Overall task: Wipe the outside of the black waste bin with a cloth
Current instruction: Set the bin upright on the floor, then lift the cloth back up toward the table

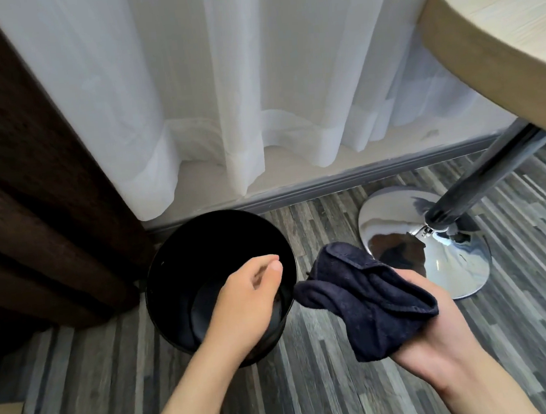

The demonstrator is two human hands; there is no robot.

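Grey striped plank floor (330, 383) meets a sheer white curtain (255, 92) and a dark brown drape (30, 162); the black waste bin (172, 281) stands upright by the baseboard, left of a chrome pedestal base (434, 258). Left hand (244, 305) hovers loosely curled, grasping nothing, over the bin's mouth, while the right hand (441, 334) grips a bunched dark cloth (365, 301) just beside the bin.

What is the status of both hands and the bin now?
Left hand open above black bin. Right hand holds dark cloth, not touching the bin. Chrome table base close on right.
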